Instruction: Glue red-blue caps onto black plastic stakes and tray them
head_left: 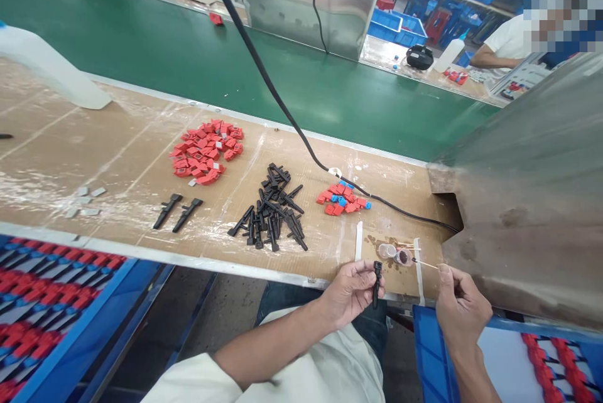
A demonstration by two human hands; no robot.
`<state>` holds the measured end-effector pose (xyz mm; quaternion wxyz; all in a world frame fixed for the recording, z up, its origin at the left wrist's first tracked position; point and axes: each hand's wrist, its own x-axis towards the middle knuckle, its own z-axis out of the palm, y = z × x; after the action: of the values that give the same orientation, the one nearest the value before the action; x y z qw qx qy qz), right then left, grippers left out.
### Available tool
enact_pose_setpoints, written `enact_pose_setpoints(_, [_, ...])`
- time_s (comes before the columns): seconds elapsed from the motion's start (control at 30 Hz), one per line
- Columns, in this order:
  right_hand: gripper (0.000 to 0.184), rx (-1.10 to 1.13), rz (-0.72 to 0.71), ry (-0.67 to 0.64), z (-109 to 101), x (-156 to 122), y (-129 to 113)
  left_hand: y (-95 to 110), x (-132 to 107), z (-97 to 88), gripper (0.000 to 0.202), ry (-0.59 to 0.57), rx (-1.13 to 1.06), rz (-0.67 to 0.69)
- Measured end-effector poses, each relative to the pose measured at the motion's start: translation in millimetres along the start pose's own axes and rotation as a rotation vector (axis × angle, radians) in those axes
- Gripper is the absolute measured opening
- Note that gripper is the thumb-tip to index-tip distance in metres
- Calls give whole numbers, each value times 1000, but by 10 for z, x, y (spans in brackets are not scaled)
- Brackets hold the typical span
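My left hand [351,290] pinches a slim black plastic part [377,280] held upright near the table's front edge. My right hand [459,306] pinches a thin stick [424,263] whose tip reaches a small clear cup [404,257] with dark liquid; a second small cup [387,250] stands beside it. On the brown table lie a heap of black parts [273,211], two separate black parts [176,211], a big pile of red pieces [206,152] and a small pile of red and blue pieces [343,198].
A black cable [282,108] crosses the green conveyor belt [188,51] onto the table. A metal housing [527,189] stands at right. Blue trays of finished red-and-black parts sit at lower left [51,302] and lower right [556,359]. Another person [506,42] sits across.
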<state>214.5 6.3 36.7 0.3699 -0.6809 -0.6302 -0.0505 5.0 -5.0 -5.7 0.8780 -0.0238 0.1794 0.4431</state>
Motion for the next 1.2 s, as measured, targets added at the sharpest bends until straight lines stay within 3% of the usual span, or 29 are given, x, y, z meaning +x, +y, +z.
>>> enact_pose_setpoints(0.23, [48, -9, -186, -135, 155, -36, 54, 28, -10, 6, 43, -8, -14, -16])
enact_pose_setpoints(0.37, [57, -129, -200, -102, 53, -12, 52, 57, -24, -5, 41, 0, -24, -10])
enact_pose_setpoints(0.47, [61, -163, -77, -45, -81, 62, -135, 86, -44, -43, 34, -7, -27, -7])
enact_pose_setpoints(0.57, [48, -4, -103, -180, -56, 159, -471, 141, -103, -105, 27, -23, -48, 25])
enact_pose_setpoints(0.67, [36, 165, -345, -408, 203, 219, -853, 243, -240, -170, 24, -46, -61, 106])
enact_pose_setpoints(0.8, [35, 236, -560, -517, 710, 211, -1289, 444, -504, -243, 23, -30, -80, 266])
enact_pose_setpoints(1.0, [39, 205, -695, -574, 1259, 50, -1715, 712, -847, -335, 17, -84, -74, 468])
enact_pose_setpoints(1.2, [39, 114, -657, -501, 1345, 44, -1797, 775, -964, -471, 15, -59, -91, 516])
